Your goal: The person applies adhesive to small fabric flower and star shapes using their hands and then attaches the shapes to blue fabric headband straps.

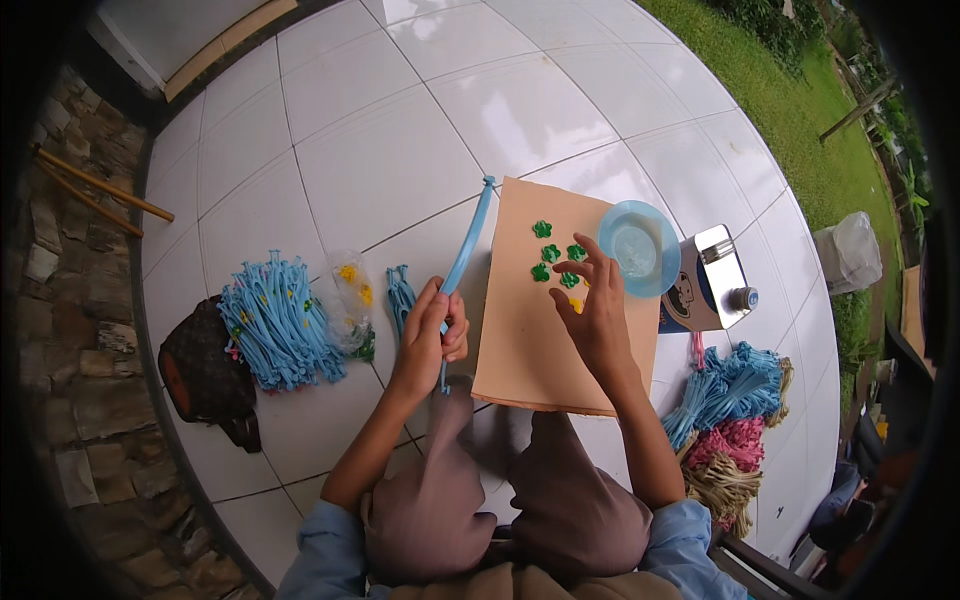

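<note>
Left hand (425, 338) had its fingers curled and clamped round a blue strap (467, 245); the strap rose from the top of the fist, bending right toward its knobbed upper end, with a short tail out below. Right hand (602, 315) hung over a tan board (520, 345), thumb and fingers apart, fingertips pointing up and left; could not tell whether any of them touched what lay beneath. Green flowers (542, 229) sat on the board just beside those right fingertips, some left of them, some partly seen between thumb and fingers. Yellow bits (576, 306) showed just below the right thumb, partly covered by the hand. Right of the right fingers, a pale blue bowl (609, 222) overlapped the board's edge; further right stood a tin (687, 296) with a cap. Below and right of the right fingers lay bundles: blue (745, 385), pink (728, 442) and tan (718, 482). Just left of the left fingers, a small blue bunch (401, 290), its lower part behind the hand. Further left, a clear bag (347, 300) with yellow pieces inside, then a large blue heap (275, 325), and beyond it, farthest from the left fingers, a dark pouch (205, 365). White tiles (355, 140) ran under everything; stone wall (100, 425) well left of the left fingers, grass (745, 75) well up and right of the right ones.
</note>
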### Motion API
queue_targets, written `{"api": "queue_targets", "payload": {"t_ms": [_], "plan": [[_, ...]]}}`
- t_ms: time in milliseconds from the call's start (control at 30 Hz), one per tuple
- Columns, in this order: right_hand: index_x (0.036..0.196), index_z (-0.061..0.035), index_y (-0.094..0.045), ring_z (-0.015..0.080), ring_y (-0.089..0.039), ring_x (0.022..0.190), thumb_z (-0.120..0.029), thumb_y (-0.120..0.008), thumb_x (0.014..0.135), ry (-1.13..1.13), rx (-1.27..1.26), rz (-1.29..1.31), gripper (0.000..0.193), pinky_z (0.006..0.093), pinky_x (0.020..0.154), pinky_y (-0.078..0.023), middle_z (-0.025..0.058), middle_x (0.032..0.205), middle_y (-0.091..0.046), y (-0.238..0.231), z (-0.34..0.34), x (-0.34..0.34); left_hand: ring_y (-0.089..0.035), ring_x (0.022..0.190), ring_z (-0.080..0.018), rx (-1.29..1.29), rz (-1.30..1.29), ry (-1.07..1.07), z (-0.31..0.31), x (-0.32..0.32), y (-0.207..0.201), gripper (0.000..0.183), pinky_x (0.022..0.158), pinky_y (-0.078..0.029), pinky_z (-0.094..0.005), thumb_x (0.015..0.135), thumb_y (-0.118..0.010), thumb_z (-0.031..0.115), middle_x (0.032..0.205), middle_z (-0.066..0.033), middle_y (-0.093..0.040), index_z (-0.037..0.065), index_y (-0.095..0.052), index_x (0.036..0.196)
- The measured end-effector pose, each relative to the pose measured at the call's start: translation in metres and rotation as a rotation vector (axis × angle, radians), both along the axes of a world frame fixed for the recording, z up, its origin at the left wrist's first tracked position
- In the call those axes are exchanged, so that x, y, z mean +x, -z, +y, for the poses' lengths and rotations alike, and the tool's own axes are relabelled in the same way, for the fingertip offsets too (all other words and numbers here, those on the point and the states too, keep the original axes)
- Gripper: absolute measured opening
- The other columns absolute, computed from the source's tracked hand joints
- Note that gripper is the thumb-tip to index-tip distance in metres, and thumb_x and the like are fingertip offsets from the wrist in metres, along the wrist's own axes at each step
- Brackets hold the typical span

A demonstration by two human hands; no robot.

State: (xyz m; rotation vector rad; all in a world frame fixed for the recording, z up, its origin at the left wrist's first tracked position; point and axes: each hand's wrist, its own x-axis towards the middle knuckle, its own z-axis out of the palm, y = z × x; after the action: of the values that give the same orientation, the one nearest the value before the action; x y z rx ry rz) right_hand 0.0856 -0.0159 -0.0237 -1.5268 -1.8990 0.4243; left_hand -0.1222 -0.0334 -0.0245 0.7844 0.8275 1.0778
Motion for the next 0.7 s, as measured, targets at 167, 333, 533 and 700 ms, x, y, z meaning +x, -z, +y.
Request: {"api": "queue_targets", "payload": {"t_ms": [167,333,533,700], "plan": [[0.131,-0.0066,-0.033,0.0257,-0.046,0.100,-0.003,-0.064,0.073,-0.031,0.088,-0.099,0.066,0.0391,0.085,-0.036,0.0053,0.098,-0.059,0.024,0.016,0.000,-0.026,0.045,-0.0030,-0.079,0.084,0.006,0.011,0.013,0.024,0.018,0.042,-0.027,-0.0181,0.096,-0.036,0.023,0.062,0.0019,-0.033,0.010,-0.037,0.083],[0.129,-0.0067,-0.036,0.0269,-0.047,0.096,0.001,-0.062,0.070,-0.043,0.057,-0.077,0.066,0.0389,0.084,-0.037,0.0060,0.095,-0.058,0.031,0.023,-0.002,-0.028,0.050,-0.0001,-0.122,0.138,-0.026,0.017,0.021,0.019,0.018,0.042,-0.026,-0.0176,0.091,-0.052,0.018,0.067,0.0026,-0.038,0.008,-0.040,0.084],[0.130,-0.0077,-0.035,0.0260,-0.047,0.093,0.004,-0.063,0.068,-0.028,-0.002,0.075,0.070,0.0388,0.085,-0.038,0.0050,0.091,-0.057,0.033,0.020,-0.007,-0.036,0.056,-0.0012,-0.031,0.329,-0.067,0.019,0.024,0.028,0.027,0.047,-0.031,-0.0189,0.088,-0.058,0.016,0.074,-0.0014,-0.050,0.008,-0.035,0.076],[0.130,-0.0077,-0.034,0.0243,-0.047,0.089,0.005,-0.066,0.065,-0.116,0.109,0.125,0.074,0.0386,0.082,-0.037,0.0041,0.091,-0.057,0.019,0.006,-0.019,-0.036,0.054,-0.0006,0.024,0.365,-0.055,0.022,0.022,0.027,0.030,0.046,-0.030,-0.0168,0.085,-0.062,0.013,0.081,-0.0046,-0.057,0.008,-0.033,0.077]]}}
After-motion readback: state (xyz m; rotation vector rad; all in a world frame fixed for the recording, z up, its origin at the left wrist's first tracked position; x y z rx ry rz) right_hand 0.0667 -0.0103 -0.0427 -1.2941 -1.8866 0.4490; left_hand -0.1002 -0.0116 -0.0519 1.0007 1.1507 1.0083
